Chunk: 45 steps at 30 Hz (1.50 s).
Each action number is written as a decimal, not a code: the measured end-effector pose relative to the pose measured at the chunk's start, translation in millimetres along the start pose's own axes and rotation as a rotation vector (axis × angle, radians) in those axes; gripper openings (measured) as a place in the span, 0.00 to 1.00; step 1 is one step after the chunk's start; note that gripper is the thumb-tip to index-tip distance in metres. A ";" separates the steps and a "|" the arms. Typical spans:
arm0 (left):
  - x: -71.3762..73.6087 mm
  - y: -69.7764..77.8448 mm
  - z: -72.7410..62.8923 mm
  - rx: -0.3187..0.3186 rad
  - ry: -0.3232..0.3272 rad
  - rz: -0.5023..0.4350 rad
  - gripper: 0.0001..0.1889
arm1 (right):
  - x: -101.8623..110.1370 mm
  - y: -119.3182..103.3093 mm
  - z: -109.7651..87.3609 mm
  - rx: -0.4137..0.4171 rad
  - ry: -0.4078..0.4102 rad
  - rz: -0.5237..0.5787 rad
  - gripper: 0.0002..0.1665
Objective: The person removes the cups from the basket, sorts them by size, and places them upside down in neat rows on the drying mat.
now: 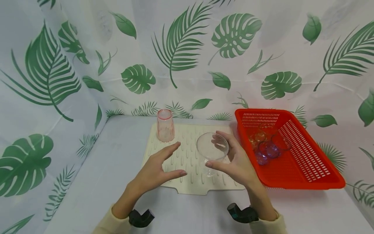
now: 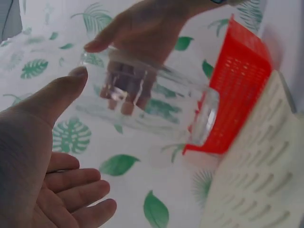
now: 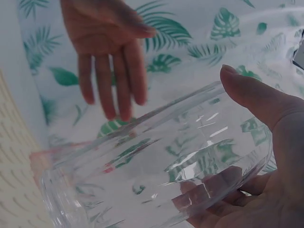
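Observation:
A clear drinking glass (image 1: 208, 150) is held by my right hand (image 1: 237, 161) above a cream ribbed drying mat (image 1: 187, 186). The thumb and fingers grip it near its wide rim, which faces up towards the head camera. My left hand (image 1: 156, 169) hovers to the glass's left, thumb and fingers spread, with nothing in it. In the left wrist view a gap separates that hand from the glass (image 2: 178, 107); the right wrist view shows the right fingers around the glass (image 3: 190, 142). A pink-tinted glass (image 1: 165, 128) stands on the mat's back left corner.
To the right of the mat sits a red plastic basket (image 1: 295, 180) with slotted sides. Inside it lie several transparent pieces, purple (image 1: 272, 151) and amber (image 1: 259, 136) among them. Behind the white table hangs a leaf-patterned cloth (image 1: 187, 81).

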<state>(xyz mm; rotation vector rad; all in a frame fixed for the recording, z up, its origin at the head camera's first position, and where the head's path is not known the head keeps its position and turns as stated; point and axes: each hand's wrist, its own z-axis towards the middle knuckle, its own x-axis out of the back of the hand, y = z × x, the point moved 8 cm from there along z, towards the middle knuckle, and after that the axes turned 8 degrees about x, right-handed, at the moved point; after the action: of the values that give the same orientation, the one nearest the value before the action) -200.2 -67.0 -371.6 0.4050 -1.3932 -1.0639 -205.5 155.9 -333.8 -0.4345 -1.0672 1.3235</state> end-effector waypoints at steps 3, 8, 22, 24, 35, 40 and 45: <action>-3.1 13.9 5.2 -0.073 -0.021 -0.087 0.45 | -7.3 -2.9 -0.2 0.031 -0.034 0.027 0.52; -6.6 31.6 11.7 -0.148 -0.034 -0.185 0.45 | -17.9 -9.3 0.1 0.086 -0.095 0.104 0.50; -9.5 41.8 12.8 -0.206 -0.036 -0.306 0.45 | -34.3 -20.1 -1.8 0.138 -0.183 0.246 0.52; -10.2 40.8 12.8 -0.206 -0.041 -0.310 0.46 | -35.6 -19.6 -2.0 0.143 -0.189 0.242 0.52; -8.5 41.8 13.7 -0.233 0.000 -0.264 0.45 | -40.9 -19.4 -2.6 0.127 -0.204 0.242 0.57; -3.5 44.3 12.2 -0.265 0.056 -0.251 0.44 | -47.7 -7.4 -4.9 0.044 -0.269 0.174 0.60; 1.8 41.1 11.5 -0.254 0.103 -0.251 0.43 | -67.2 29.0 -8.9 -0.094 -0.443 0.091 0.56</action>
<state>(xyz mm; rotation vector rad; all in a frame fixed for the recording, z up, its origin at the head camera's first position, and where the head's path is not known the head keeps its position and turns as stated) -196.2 -43.6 -336.1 0.4490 -1.1181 -1.3875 -207.1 104.1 -386.2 -0.2654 -1.4952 1.4937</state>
